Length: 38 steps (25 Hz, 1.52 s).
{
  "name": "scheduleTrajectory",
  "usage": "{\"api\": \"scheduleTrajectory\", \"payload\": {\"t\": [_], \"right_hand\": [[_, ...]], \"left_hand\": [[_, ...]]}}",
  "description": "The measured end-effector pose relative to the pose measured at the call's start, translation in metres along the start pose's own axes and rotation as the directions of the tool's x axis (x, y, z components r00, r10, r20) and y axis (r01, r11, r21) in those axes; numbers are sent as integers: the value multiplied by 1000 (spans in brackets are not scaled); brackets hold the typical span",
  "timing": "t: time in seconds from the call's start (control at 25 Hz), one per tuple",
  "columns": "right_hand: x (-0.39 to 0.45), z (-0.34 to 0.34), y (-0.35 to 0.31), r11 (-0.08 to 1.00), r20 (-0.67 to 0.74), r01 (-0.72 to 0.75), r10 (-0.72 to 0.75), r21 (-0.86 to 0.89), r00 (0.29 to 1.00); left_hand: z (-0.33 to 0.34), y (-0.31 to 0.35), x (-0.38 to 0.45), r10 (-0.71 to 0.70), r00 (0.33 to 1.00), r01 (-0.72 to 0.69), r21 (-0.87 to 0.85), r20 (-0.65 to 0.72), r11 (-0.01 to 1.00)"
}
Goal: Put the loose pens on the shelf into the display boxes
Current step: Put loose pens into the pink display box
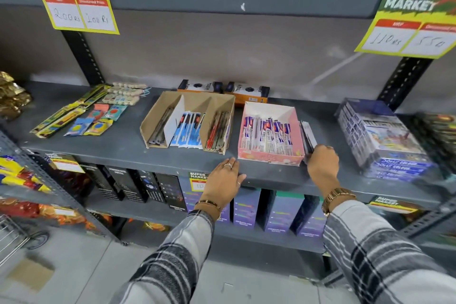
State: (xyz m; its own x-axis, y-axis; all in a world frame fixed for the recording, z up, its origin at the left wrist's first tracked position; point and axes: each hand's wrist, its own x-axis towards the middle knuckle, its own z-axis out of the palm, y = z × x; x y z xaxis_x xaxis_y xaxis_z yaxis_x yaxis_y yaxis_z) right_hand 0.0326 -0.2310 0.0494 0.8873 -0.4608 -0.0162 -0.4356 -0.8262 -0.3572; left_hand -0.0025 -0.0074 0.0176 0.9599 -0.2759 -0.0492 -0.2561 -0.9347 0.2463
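A brown cardboard display box [158, 112] with three compartments stands on the grey shelf [123, 145]; it holds dark, blue and red pen packs. To its right sits a pink display box [269, 157] filled with white and purple pen packs. A bundle of loose pen packs [308, 134] leans against the pink box's right side. My right hand [322, 164] is closed around the bundle's near end. Near the shelf's front edge, below the gap between the boxes, my left hand [223, 180] lies flat with fingers apart, holding nothing.
Two orange and black boxes [223, 89] lie behind the display boxes. Pencil packs and erasers [81, 113] are spread at the left. A wrapped stack of colour boxes [385, 140] stands at the right. Price signs hang above, and bottle boxes fill the lower shelf.
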Motion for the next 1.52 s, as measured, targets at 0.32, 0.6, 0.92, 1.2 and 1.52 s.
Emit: {"api": "scheduleTrajectory", "payload": {"t": [0.32,0.6,0.92,1.2,1.52], "right_hand": [[8,-8,8,993,-37,-75,79,93,996],[7,-23,7,802,-124,-166,285,573,950],[-1,-39,-41,651,-38,-138,248,746,968],[4,-13,-65,792,20,-145,166,593,986],[8,9,-79,918,71,-92,70,385,995]], "left_hand": [[-2,4,2,-32,999,33,-14,32,999],[-5,5,0,-21,998,21,9,51,1000],[-6,-7,-5,11,997,-18,85,73,996],[-6,-12,-3,21,994,-27,57,104,998],[0,-14,-1,26,997,-31,63,79,998]]}}
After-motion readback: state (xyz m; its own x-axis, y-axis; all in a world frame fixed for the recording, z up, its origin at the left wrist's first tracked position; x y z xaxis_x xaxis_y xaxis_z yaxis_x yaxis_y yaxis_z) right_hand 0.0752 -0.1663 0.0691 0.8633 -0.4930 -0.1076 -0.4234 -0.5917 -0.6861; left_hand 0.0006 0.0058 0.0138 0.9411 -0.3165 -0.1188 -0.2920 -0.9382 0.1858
